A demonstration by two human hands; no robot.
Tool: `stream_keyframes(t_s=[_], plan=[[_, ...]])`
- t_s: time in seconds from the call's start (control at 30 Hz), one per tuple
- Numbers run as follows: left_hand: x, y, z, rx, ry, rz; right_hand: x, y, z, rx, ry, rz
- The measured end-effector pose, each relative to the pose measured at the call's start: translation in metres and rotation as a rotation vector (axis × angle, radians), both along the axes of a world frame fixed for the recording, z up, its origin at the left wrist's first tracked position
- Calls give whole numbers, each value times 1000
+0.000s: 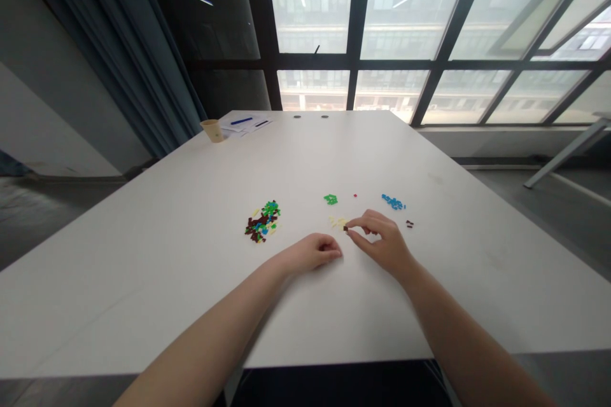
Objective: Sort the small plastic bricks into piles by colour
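Right fingers (361,241) pinch a small dark-brown piece (346,228).

Near the far left corner of the counter (162,203), a cup (212,132) stands beside papers (233,129) bearing a blue pen (241,121). Grey discs (324,116) lie along the far edge, windows (312,0) beyond; past the left edge, a curtain (114,44).
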State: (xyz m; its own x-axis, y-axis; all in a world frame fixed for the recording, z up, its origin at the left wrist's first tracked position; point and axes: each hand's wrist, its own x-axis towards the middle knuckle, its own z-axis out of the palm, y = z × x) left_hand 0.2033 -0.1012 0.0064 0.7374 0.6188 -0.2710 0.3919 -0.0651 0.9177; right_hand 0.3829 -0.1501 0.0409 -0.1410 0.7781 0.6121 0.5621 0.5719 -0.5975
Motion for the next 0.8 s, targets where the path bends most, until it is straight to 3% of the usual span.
stream_keyframes(t_s=[0.13,0.2,0.53,0.7,0.8], plan=[[5,-10,-2,406,100,-95,2,-1,5,67,42,-8],[6,-11,-3,495,112,-120,2,-1,6,82,55,0],[5,-9,-1,523,128,-136,6,2,7,67,30,-24],[5,-10,5,513,150,-153,53,16,2,-79,-23,-274],[4,-10,7,484,166,-151,96,22,-9,-323,-140,-469]])
